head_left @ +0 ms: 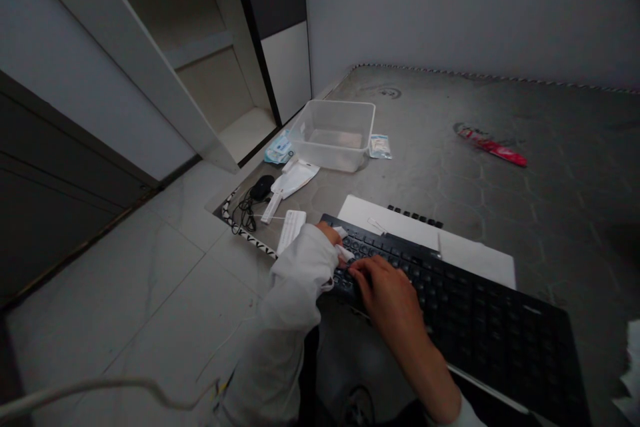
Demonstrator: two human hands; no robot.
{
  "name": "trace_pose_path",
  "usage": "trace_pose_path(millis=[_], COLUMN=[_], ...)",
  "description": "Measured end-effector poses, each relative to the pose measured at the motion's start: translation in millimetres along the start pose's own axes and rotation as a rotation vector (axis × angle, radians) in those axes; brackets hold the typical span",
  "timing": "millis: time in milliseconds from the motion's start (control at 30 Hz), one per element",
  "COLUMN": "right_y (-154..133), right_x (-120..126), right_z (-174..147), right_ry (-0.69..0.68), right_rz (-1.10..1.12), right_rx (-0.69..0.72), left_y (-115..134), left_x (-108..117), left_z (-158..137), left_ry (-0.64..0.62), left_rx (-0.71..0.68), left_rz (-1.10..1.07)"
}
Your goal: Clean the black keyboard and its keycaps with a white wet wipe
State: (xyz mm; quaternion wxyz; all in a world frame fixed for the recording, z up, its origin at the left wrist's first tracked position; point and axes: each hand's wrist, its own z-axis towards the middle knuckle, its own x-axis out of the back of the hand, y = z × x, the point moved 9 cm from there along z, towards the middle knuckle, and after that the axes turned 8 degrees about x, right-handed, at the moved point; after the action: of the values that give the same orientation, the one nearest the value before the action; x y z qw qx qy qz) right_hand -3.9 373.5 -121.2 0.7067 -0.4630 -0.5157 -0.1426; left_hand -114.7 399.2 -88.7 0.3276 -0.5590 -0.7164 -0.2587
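Note:
A long black keyboard (470, 307) lies slantwise in front of me, its near edge toward my lap. My left hand (330, 235) is at its left end, mostly behind a white sleeve, with the fingers closed on a white wipe (345, 253) pressed near the keys. Beside it, my right hand (393, 290) rests over the keyboard with thumb and forefinger pinched together close to the wipe. Whatever is between those fingertips is too small to tell. Behind the keyboard lie a white sheet (477, 260) and a row of small black keycaps (415, 215).
A clear plastic bin (327, 157) stands farther back, with a small packet (381, 147) at its right and a blue-white pack (278, 148) at its left. Nearer are a black mouse (261, 187), a white pouch (296, 177) and a white strip (291, 230). A red object (493, 145) lies right.

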Motion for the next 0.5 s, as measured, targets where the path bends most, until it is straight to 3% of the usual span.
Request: trace_pose_path(millis=[233, 500], right_y=[5.4, 6.8], right_x=[-5.6, -5.3], right_z=[2.2, 2.7], right_ry=[0.01, -0.004], right_rz=[0.152, 0.136], right_rx=[0.016, -0.005], left_y=[6.4, 6.5], left_x=[-0.9, -3.7], left_z=[-0.4, -0.1], left_ry=[-0.039, -0.039], left_rx=[-0.027, -0.047], left_rz=[-0.029, -0.088])
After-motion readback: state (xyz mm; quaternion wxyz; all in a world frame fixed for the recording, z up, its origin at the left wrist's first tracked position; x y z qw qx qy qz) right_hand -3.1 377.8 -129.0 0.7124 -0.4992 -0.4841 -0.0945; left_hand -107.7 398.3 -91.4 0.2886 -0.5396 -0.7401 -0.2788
